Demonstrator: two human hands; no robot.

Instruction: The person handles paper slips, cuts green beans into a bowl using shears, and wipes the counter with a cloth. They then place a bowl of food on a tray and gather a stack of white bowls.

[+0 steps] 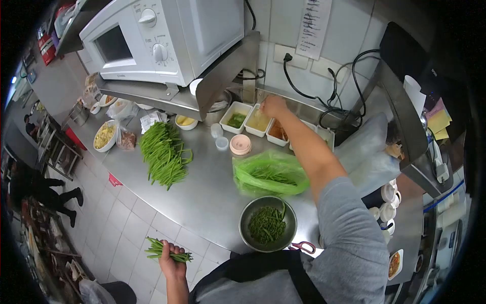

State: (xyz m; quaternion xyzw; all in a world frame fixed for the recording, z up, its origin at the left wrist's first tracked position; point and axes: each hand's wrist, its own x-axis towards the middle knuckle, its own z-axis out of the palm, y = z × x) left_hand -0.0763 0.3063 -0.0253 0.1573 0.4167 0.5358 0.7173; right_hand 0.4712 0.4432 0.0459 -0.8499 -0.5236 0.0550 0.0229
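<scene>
My left hand (173, 258) is closed around a small bunch of green beans (154, 248), low in the view beyond the counter's front edge. My right hand (273, 105) reaches to the back of the counter, over a white container of pale yellowish contents (258, 121); its fingers are bent and what they hold, if anything, is hidden. A large pile of green beans (163, 154) lies on the steel counter. Near the front edge stands a metal bowl (244, 238) with cut green pieces. Behind it lies a green plastic bag (271, 175) with more beans inside.
A white microwave (167, 40) sits on a shelf above the counter. Red-handled scissors (306, 247) lie beside the bowl. A pink-lidded jar (240, 145) stands behind the green bag. Cables (331, 104) hang at the back wall. Another person (45, 192) is at far left.
</scene>
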